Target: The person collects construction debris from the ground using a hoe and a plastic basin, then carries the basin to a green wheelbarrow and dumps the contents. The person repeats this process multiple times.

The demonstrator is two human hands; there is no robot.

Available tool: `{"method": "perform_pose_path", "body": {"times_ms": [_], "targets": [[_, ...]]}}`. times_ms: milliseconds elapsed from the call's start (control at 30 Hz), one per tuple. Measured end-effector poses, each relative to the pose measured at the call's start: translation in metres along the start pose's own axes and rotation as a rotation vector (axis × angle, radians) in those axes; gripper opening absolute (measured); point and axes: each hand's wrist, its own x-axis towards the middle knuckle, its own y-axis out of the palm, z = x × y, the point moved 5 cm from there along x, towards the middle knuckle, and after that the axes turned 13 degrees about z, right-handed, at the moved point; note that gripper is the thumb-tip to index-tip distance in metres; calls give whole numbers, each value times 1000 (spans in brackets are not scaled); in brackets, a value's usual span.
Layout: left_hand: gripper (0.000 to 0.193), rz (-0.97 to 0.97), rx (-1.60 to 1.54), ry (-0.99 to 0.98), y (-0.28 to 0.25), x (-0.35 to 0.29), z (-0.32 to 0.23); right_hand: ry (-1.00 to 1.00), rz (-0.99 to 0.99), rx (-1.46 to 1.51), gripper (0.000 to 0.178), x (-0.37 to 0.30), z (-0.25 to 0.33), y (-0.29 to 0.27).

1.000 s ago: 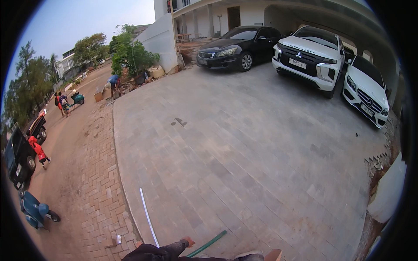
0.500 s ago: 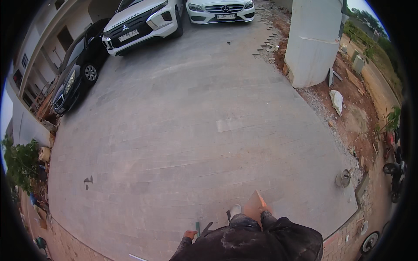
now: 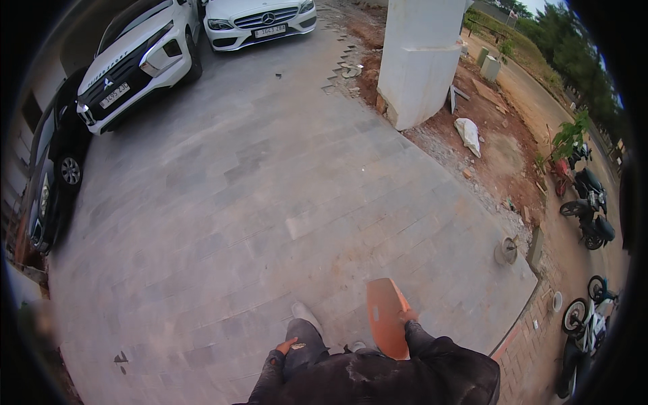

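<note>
My right hand [image 3: 408, 315] grips the edge of an orange flat panel [image 3: 381, 320] with a small pale slot in it; its exact kind is unclear. The panel hangs upright beside my right leg, above the paving. My left hand [image 3: 287, 345] is low beside my left thigh with its fingers curled. What it holds, if anything, is hidden against the dark trousers. A light shoe [image 3: 306, 314] of mine is set forward on the grey paving [image 3: 223, 250].
A bucket [image 3: 505, 250] stands near the right paving edge, with a white pail [image 3: 555, 301] beyond it. Several motorcycles [image 3: 588, 199] are parked at the right. A white pillar [image 3: 418, 67] rises from red soil. Parked cars, including a white one [image 3: 142, 64], stand at the far left.
My view has turned right and moved forward. My left foot has stepped ahead. The orange panel now shows more of its broad face. The green handle at my left hand is out of sight.
</note>
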Motion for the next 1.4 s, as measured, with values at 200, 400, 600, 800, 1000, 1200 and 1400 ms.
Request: {"method": "perform_pose_path", "body": {"times_ms": [200, 400, 600, 800, 1000, 1200, 1400], "targets": [[41, -34, 177, -106, -99, 14, -47, 225, 41, 153, 56, -35, 85, -14], [24, -27, -168, -105, -178, 25, -140, 297, 6, 468, 43, -12, 152, -56], [25, -5, 54, -102, -202, 77, -286, 304, -103, 749, 37, 12, 170, -33], [38, 158, 58, -50, -229, 138, -422, 409, -14, 374, 43, 80, 302, -28], [43, 239, 162, 32, -258, 165, -610, 455, 55, 243, 40, 118, 404, -123], [56, 33, 485, 62, -285, 169, -781, 474, 171, 167, 44, 154, 484, -181], [105, -191, 844, 106, -252, 152, -879, 343, 159, 18, 50, 214, 571, -212]]}}
